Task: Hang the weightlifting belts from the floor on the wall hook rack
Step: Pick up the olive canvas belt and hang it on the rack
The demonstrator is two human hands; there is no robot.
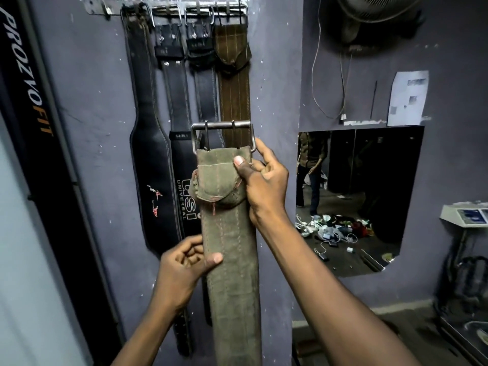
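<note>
I hold an olive-green suede weightlifting belt (232, 260) upright in front of the wall, its steel buckle (223, 133) at the top. My right hand (261, 186) grips it just under the buckle, thumb across the front. Lower down, my left hand (184, 268) pinches its left edge. The metal hook rack (97, 9) runs along the top of the wall. Three black belts (148, 143) and a brown belt (235, 101) hang from it by their buckles. One hook at the rack's left end (107, 9) carries nothing.
A black upright post with "PROZVOFIT" lettering (29, 83) stands at the left. A wall mirror (356, 196) at the right reflects a person and floor clutter. A fan (375, 11) and loose cable hang above it. A weighing scale (464, 217) stands at far right.
</note>
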